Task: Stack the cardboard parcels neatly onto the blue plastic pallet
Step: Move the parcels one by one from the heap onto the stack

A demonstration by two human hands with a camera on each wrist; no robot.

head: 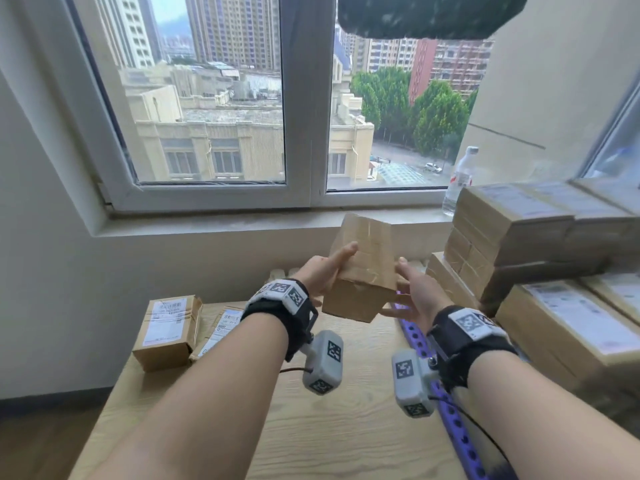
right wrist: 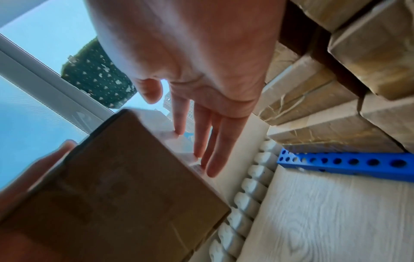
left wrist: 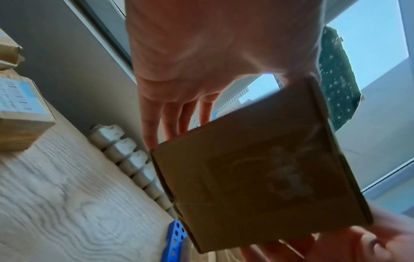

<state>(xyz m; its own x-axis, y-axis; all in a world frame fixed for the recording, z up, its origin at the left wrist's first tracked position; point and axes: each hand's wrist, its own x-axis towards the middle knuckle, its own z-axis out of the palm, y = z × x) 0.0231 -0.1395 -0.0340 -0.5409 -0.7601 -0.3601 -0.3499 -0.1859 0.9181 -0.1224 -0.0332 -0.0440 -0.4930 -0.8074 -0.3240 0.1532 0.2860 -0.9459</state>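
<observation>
A plain cardboard parcel [head: 363, 271] hangs tilted in the air above the wooden table [head: 242, 427], between both hands. My left hand [head: 320, 271] holds its left side, thumb over the top and straight fingers [left wrist: 156, 124] down the far edge. My right hand [head: 420, 292] lies open against its right side, and its fingertips [right wrist: 197, 154] touch the labelled edge. The wrist views show the parcel [left wrist: 257, 177] [right wrist: 123, 186] from below. The blue perforated pallet [head: 450, 410] [right wrist: 349, 164] runs along the right and carries a tall stack of parcels [head: 519, 230].
Two labelled parcels [head: 166, 327] lie at the table's far left. On the windowsill behind the stack stands a water bottle [head: 460, 178]. A white radiator [left wrist: 125, 147] runs under the window behind the table.
</observation>
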